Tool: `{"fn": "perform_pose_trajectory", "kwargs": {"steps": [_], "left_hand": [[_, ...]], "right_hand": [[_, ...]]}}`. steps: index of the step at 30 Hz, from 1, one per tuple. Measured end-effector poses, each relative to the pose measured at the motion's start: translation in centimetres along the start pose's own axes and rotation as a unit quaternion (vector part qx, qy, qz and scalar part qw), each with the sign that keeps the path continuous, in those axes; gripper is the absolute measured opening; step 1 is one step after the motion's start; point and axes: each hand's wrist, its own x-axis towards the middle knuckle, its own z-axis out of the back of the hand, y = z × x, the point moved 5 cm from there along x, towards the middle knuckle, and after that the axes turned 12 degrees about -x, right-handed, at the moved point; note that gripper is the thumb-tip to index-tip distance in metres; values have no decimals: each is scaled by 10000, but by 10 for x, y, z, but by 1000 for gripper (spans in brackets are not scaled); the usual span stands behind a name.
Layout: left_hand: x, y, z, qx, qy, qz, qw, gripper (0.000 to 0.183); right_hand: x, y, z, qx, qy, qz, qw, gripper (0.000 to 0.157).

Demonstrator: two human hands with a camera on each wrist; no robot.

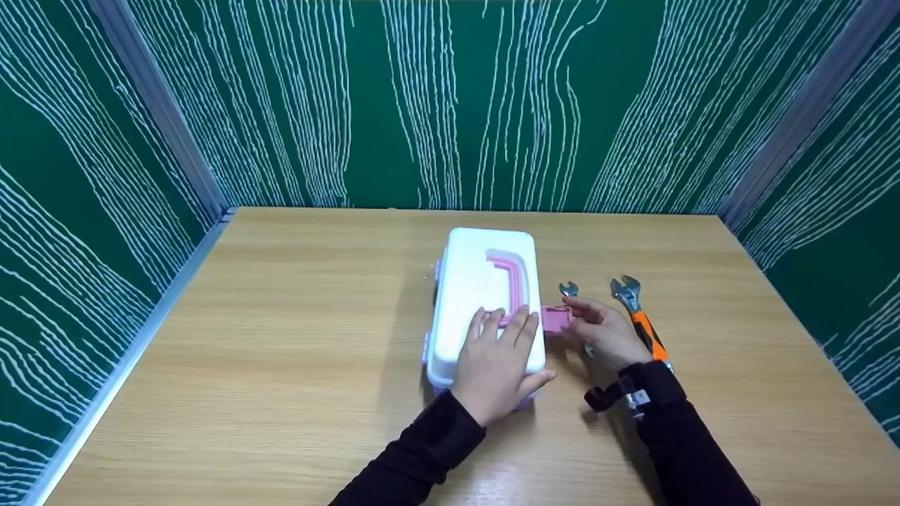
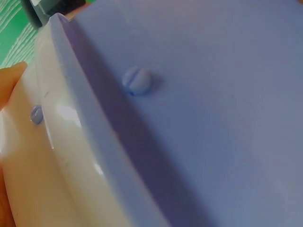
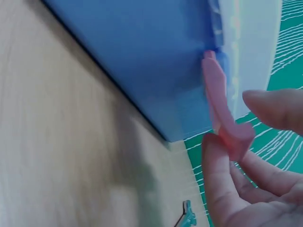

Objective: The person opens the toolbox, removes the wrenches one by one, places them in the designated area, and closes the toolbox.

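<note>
A toolbox with a white lid (image 1: 471,281), a pink carrying handle (image 1: 515,277) and a lilac-blue body (image 3: 137,56) stands on the table. My left hand (image 1: 494,365) lies on the near part of the lid, its fingers stretched over the handle's near end. The left wrist view looks closely at the box's lilac end wall (image 2: 218,113). At the box's right side, a pink latch (image 1: 555,320) sticks outward, swung away from the wall. My right hand (image 1: 610,339) holds its free edge by the fingers, while the thumb (image 3: 274,106) stays apart from it in the right wrist view.
An adjustable wrench with an orange and black handle (image 1: 648,334) lies right of my right hand. A smaller metal wrench (image 1: 569,289) lies between it and the box, partly hidden by that hand. Green walls with white lines (image 1: 365,105) border the wooden table (image 1: 302,337).
</note>
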Motion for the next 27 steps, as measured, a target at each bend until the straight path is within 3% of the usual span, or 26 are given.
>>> {"fn": "perform_pose_trajectory", "kwargs": {"steps": [7,11,15,17,23,27], "left_hand": [[0,1,-1,10,103,48,9999,81],[0,1,0,139,-50,-32,9999,81],[0,1,1,279,-184,-96,9994,80],[0,0,1,282,-188,-94,9994,80],[0,0,1,239,-143,-54,9996,81],[0,0,0,195,-70,-11,9998,81]], "right_hand": [[-3,9,2,934,-129,296,9951,61],[-3,15,-1,1535,-61,533,9867,62],[-2,19,-5,1711,9,634,9832,65],[-2,20,-7,1580,21,622,9855,64],[1,25,-11,481,-67,619,9969,62],[2,29,-12,46,-140,729,9972,59]]}}
